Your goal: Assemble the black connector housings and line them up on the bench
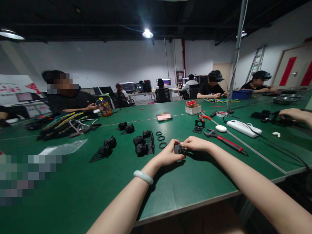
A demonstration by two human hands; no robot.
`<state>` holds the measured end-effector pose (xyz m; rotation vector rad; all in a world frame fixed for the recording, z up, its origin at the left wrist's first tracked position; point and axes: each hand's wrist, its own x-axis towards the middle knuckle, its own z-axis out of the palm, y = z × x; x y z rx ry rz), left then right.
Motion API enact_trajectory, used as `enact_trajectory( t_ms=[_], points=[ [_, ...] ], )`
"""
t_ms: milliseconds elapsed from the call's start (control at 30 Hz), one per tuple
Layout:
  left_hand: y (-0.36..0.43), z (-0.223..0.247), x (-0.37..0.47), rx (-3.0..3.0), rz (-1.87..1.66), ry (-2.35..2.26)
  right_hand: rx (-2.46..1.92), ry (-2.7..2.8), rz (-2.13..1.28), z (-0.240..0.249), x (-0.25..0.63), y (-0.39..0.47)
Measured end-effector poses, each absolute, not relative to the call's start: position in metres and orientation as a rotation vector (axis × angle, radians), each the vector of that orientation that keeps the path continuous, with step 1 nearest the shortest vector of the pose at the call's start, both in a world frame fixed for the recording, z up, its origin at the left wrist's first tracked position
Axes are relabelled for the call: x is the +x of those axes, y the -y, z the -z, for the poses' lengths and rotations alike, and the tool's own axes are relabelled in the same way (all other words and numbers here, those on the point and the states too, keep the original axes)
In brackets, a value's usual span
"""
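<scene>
Just above the green tabletop, my left hand (169,153) grips a small black part (179,149) with its fingers bent around it. My right hand (193,144) pinches the same part from its right side, fingertips pressed together. The part's exact kind is hidden by the fingers. Left of my hands lie three black rings (161,138) in a column. Several black lens-like assemblies on flat plates (142,148) stand farther left. Beyond my right hand are a black plate with a round hole (200,124) and an adjustable wrench (227,141) with a red-and-black handle.
Right of centre are a white power strip (243,128), a white oval object (221,128), a tape roll (221,114) and a small box (193,109). Cables (65,125) are heaped at left, near a bottle (104,107). Co-workers sit around; another person's hand (291,113) reaches in at right.
</scene>
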<state>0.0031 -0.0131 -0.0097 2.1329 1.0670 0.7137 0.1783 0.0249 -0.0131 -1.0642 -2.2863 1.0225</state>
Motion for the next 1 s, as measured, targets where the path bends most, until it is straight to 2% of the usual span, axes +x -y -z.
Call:
enact_trajectory(
  t_ms=[300, 733, 1000],
  points=[
    [0.016, 0.008, 0.004, 2.099, -0.718, -1.066, -1.017, 2.148, -1.177, 0.023, 0.173, -0.027],
    [0.014, 0.01, 0.005, 2.082, -0.733, -1.046, -1.067, 2.057, -1.148, 0.027, 0.168, -0.029],
    [0.017, 0.006, 0.006, 2.127, -0.706, -1.087, -0.752, 1.903, -1.639, 0.021, 0.182, -0.031]
  ],
)
